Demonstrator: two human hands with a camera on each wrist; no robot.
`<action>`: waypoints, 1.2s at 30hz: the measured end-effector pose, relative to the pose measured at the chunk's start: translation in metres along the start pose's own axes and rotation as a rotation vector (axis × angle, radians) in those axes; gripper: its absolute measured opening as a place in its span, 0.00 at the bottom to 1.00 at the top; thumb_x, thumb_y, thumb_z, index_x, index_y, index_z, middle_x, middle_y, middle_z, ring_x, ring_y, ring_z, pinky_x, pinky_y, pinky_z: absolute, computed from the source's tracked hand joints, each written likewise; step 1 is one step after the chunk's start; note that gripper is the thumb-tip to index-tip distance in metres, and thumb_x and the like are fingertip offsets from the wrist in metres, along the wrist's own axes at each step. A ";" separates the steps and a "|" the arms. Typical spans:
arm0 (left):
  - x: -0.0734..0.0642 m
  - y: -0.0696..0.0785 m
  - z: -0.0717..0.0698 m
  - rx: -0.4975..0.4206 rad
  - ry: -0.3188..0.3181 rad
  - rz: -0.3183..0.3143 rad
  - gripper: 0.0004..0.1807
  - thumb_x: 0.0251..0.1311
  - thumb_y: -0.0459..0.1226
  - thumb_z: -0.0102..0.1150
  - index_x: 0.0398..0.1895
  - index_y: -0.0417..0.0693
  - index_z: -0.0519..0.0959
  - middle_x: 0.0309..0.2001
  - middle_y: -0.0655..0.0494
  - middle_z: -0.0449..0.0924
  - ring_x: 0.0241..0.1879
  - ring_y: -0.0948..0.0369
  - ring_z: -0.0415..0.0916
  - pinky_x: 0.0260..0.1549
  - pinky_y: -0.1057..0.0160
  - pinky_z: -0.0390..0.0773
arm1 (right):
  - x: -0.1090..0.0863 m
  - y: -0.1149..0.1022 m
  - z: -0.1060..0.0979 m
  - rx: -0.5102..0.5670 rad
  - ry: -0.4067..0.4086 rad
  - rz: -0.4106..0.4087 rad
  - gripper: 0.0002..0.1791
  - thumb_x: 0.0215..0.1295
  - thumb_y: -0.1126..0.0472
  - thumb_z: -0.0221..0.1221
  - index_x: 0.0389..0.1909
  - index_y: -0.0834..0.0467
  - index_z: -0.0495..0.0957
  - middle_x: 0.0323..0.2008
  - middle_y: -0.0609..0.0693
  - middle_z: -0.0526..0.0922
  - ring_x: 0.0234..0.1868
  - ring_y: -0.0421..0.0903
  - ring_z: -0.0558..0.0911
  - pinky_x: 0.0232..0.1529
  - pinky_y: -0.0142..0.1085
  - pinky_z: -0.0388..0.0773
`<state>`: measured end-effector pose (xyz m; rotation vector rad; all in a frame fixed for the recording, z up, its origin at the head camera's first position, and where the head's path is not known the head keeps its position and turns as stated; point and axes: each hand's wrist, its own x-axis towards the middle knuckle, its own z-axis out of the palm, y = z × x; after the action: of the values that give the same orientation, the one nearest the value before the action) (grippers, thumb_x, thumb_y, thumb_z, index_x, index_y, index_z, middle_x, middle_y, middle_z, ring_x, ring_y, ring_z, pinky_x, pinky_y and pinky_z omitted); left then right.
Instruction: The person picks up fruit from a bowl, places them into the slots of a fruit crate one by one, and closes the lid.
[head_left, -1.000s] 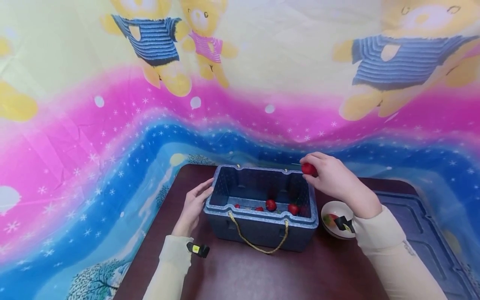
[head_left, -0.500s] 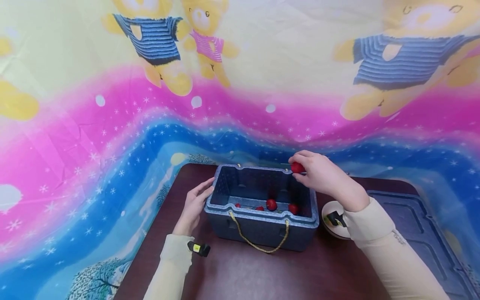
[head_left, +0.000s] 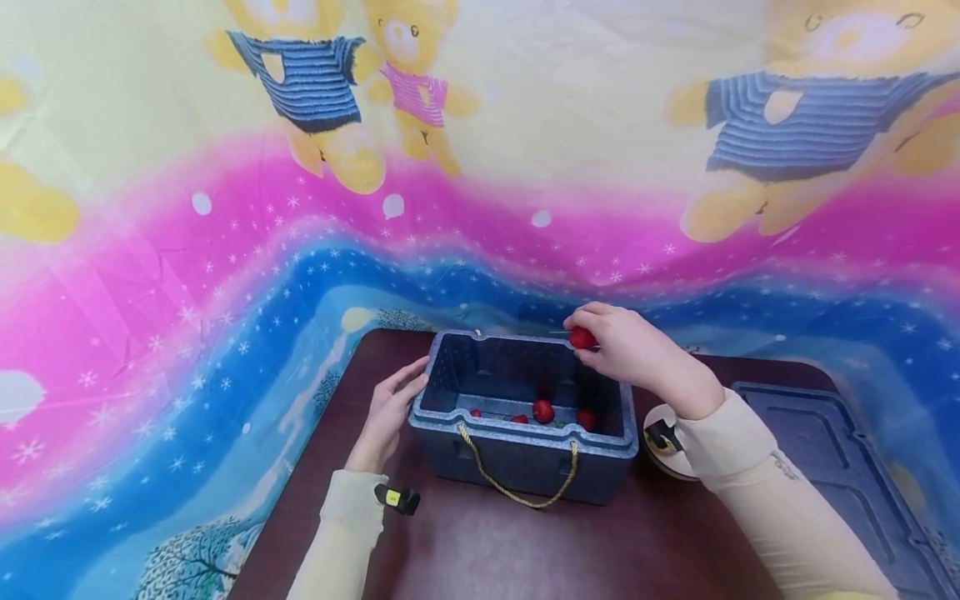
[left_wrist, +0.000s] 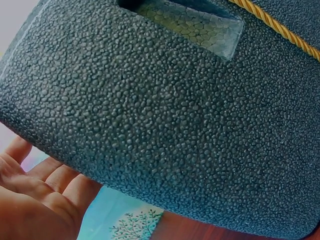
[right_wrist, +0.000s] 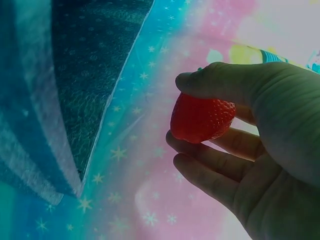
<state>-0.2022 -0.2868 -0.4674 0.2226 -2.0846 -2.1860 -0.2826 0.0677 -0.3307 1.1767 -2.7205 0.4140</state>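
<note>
Between thumb and fingers my right hand (head_left: 633, 350) pinches a red strawberry (right_wrist: 202, 117), held above the back right part of a dark grey foam box (head_left: 517, 475). Dimpled red skin shows in the right wrist view. My left hand (head_left: 390, 412) lies with straight fingers against the left side of the box, also seen at its edge in the left wrist view. Inside the box, several red fruits lie on the floor, among them a round one (head_left: 543, 410) and another (head_left: 586, 418) near the right wall.
A white bowl (head_left: 670, 472), partly hidden by my right wrist, stands right of the box. Farther right lies a grey lid (head_left: 817, 450). A yellow rope handle (head_left: 517, 498) hangs on the box front. Behind the brown table (head_left: 510, 550) hangs a printed cloth.
My right hand has moved left with the strawberry, from over the box's right corner to farther over its back rim. The left hand has stayed in place.
</note>
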 end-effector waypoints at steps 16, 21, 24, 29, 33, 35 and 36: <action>0.000 0.001 0.000 -0.017 -0.001 -0.010 0.24 0.70 0.43 0.62 0.68 0.52 0.77 0.67 0.49 0.74 0.60 0.54 0.74 0.51 0.64 0.77 | 0.010 -0.010 -0.001 -0.018 -0.036 -0.028 0.26 0.57 0.60 0.74 0.56 0.58 0.81 0.56 0.58 0.80 0.48 0.55 0.84 0.47 0.49 0.84; -0.001 0.001 0.001 -0.005 -0.003 -0.009 0.25 0.70 0.44 0.61 0.68 0.51 0.76 0.67 0.48 0.74 0.60 0.53 0.75 0.50 0.64 0.77 | 0.014 -0.013 0.000 -0.027 -0.065 -0.026 0.26 0.56 0.60 0.74 0.56 0.57 0.81 0.55 0.58 0.80 0.48 0.55 0.83 0.48 0.49 0.83; -0.001 0.001 0.001 0.005 -0.001 -0.008 0.25 0.70 0.44 0.61 0.68 0.51 0.76 0.67 0.48 0.74 0.61 0.53 0.74 0.52 0.63 0.76 | 0.015 -0.015 0.001 -0.029 -0.076 -0.034 0.25 0.57 0.60 0.74 0.57 0.57 0.81 0.55 0.58 0.80 0.47 0.54 0.84 0.48 0.49 0.83; -0.001 0.001 0.000 0.003 0.004 -0.006 0.24 0.70 0.43 0.61 0.68 0.52 0.77 0.68 0.50 0.73 0.62 0.53 0.72 0.56 0.58 0.74 | 0.017 -0.019 0.001 -0.040 -0.083 -0.054 0.25 0.58 0.60 0.73 0.57 0.58 0.81 0.55 0.58 0.80 0.46 0.54 0.84 0.49 0.50 0.83; -0.001 0.001 0.001 0.009 0.003 -0.001 0.24 0.70 0.43 0.61 0.68 0.51 0.76 0.68 0.49 0.72 0.64 0.53 0.70 0.62 0.53 0.69 | 0.019 -0.022 0.002 -0.059 -0.102 -0.062 0.25 0.59 0.60 0.73 0.57 0.58 0.80 0.55 0.58 0.80 0.46 0.54 0.84 0.49 0.50 0.83; -0.001 0.001 0.001 0.013 0.002 -0.001 0.25 0.70 0.43 0.61 0.69 0.50 0.76 0.69 0.49 0.72 0.66 0.53 0.69 0.64 0.50 0.67 | 0.020 -0.024 0.002 -0.068 -0.113 -0.068 0.25 0.59 0.60 0.72 0.57 0.59 0.80 0.55 0.58 0.80 0.46 0.54 0.84 0.49 0.50 0.83; -0.001 0.002 0.001 0.014 0.001 0.000 0.25 0.70 0.43 0.61 0.69 0.50 0.75 0.69 0.49 0.71 0.66 0.53 0.69 0.65 0.49 0.66 | 0.020 -0.024 0.002 -0.072 -0.118 -0.072 0.25 0.59 0.60 0.72 0.57 0.59 0.80 0.55 0.58 0.80 0.46 0.54 0.84 0.50 0.50 0.82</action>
<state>-0.2015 -0.2860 -0.4658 0.2254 -2.0999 -2.1713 -0.2785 0.0372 -0.3234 1.3142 -2.7553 0.2427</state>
